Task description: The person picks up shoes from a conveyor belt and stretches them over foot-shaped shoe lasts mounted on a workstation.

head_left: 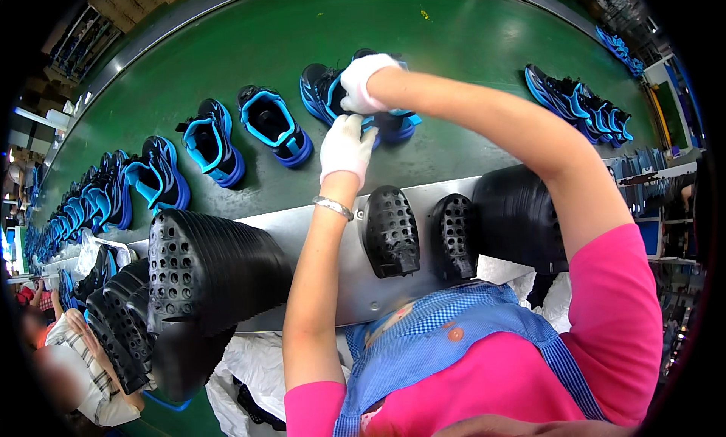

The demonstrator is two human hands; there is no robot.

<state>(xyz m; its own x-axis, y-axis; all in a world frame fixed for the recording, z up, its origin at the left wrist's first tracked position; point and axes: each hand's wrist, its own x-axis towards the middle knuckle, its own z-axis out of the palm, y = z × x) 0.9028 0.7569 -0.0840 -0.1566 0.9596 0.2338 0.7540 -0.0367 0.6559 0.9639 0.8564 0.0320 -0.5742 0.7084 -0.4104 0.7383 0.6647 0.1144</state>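
Observation:
Both my hands wear white gloves and meet over a black sneaker (314,90) with bright blue lining, which stands on the green belt. My left hand (345,151) is closed at its heel, fingers pointing away from me. My right hand (367,83) reaches across from the right, its fingers curled down over the shoe's opening. What lies under the fingertips is hidden. A matching sneaker (395,128) stands just right of it, partly covered by my right wrist. To the left are two more of these sneakers, one (274,127) nearer and another (213,143) farther along.
A long row of sneakers (113,187) lines the belt (454,51) at left; several more (578,104) stand at right. On the metal ledge (325,244) before me lie perforated black insole-shaped pieces (391,233), with tall stacks (219,263) (522,217) either side. A co-worker (91,369) is at lower left.

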